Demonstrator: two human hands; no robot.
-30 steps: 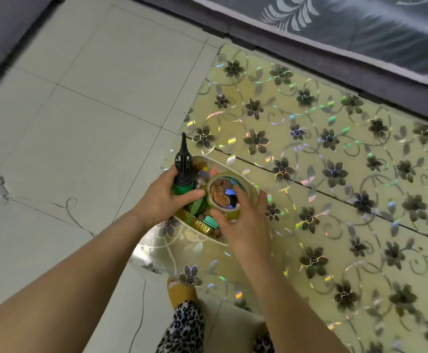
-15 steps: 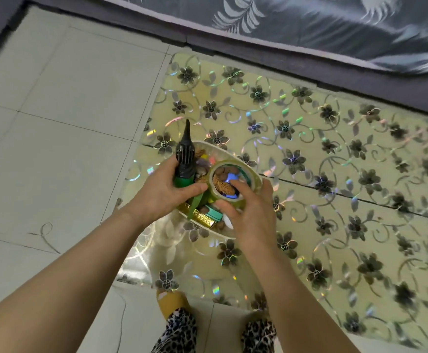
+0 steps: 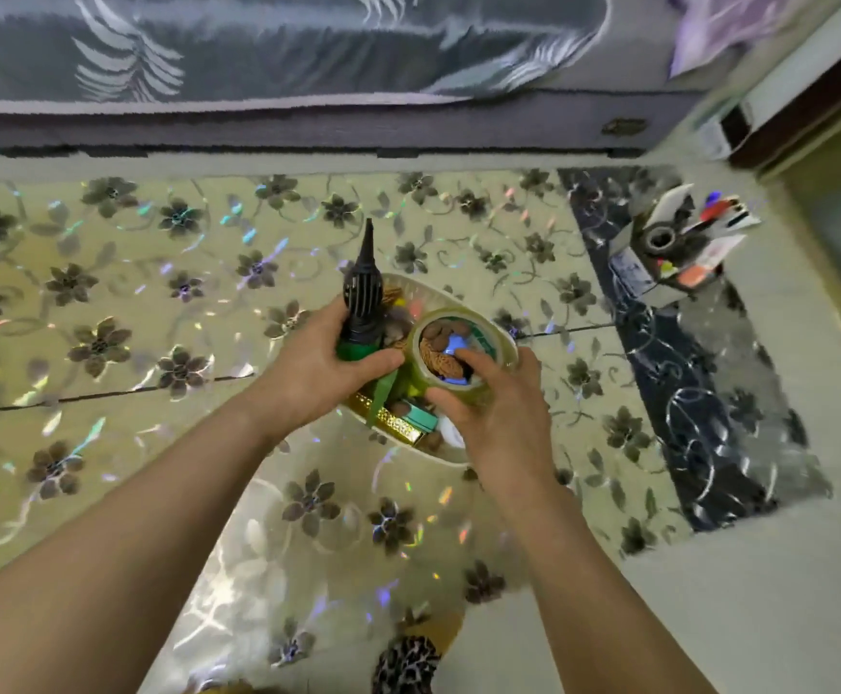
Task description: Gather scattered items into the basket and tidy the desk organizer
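Both hands are over the shallow, pale oval basket (image 3: 451,455), which sits on the glossy yellow floor mat printed with dark flowers (image 3: 108,293), and it is crowded in there. The left hand (image 3: 318,370) is wrapped around the green base of a black, ribbed, cone-tipped tool (image 3: 362,298), holding it upright at the basket's left edge with its pointed tip toward the bed. The right hand (image 3: 496,413) grips a wide roll of clear yellowish packing tape (image 3: 463,360), thumb on the outer wall, a finger hooked down through the core. The roll rides just above the basket's contents, tight beside the tool. Through the roll's hole show brown, nut-like pieces and something bright blue. Under the hands lie a glittery gold strip (image 3: 393,420), a teal piece just beside it, and a green ribbon trailing down from the tool. Well off to the right, on a dark, silver-swirled mat (image 3: 709,418), stands the desk organizer (image 3: 674,247), a blurred boxy holder with a dark round roll and red, white and blue items poking out. A grey, feather-patterned bedspread (image 3: 258,47) runs across the top, and a leopard-print garment (image 3: 406,666) peeks in at the bottom edge.
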